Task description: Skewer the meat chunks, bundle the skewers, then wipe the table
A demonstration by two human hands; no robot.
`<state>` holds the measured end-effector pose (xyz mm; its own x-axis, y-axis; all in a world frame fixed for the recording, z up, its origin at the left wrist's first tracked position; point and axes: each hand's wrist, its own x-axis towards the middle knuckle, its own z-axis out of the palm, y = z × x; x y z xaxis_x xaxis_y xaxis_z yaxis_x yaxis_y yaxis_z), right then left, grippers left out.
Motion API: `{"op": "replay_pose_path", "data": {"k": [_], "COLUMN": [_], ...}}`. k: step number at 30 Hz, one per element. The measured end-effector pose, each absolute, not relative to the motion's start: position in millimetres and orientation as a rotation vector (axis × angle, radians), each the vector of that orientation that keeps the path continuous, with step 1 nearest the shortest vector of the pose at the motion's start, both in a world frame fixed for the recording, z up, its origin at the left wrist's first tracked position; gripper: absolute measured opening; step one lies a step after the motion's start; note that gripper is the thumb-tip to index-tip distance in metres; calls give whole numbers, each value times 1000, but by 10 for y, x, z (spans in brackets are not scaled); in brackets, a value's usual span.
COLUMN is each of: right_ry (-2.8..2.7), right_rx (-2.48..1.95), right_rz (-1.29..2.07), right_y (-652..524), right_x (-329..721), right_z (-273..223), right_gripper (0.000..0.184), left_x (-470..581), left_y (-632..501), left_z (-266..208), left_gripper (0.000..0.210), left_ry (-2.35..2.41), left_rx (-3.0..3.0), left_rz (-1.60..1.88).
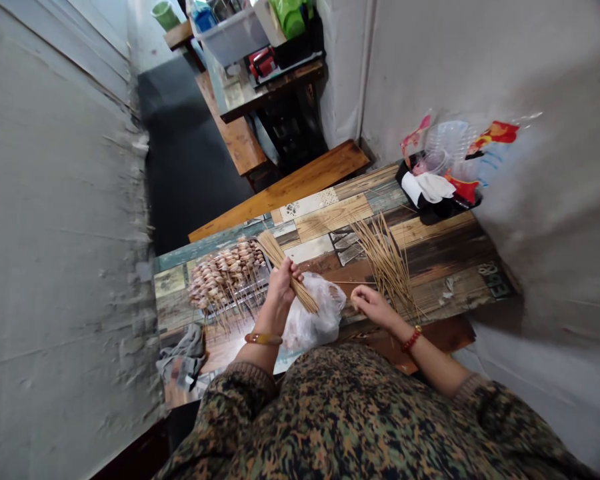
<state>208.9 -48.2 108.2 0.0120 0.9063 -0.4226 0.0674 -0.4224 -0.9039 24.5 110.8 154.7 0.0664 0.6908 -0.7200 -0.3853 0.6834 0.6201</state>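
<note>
Skewer bundle: I see it clamped in the left hand, long axis running upper left to lower right, lower end over the plastic bag. The right hand is curled; I cannot tell its contents. Skewered meat lies left, loose skewers right

Around mid-frame there are two bunches of sticks, one plastic bag, one tray of skewers and two bracelets, with one grey cloth lower left.

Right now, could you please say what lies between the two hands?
In the head view, a plastic bag, one stick and the lower end of the held bundle.
</note>
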Motion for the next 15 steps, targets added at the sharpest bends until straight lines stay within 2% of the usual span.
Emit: {"op": "replay_pose_path", "data": {"k": [6, 15], "right_ry": [-913, -1145], "right_rx": [-1839, -1961], "right_rz": [1175, 1046], "right_y": [-87, 197], "right_x": [2145, 2092], "right_z": [375, 142], "right_gripper": [27, 20], "left_x": [288, 96], "left_y": [654, 529], "left_z": [1456, 1139], "left_gripper": [47, 33], "left_ry": [1198, 1308], "left_rx": [570, 655], "left_rz": [506, 398]}}
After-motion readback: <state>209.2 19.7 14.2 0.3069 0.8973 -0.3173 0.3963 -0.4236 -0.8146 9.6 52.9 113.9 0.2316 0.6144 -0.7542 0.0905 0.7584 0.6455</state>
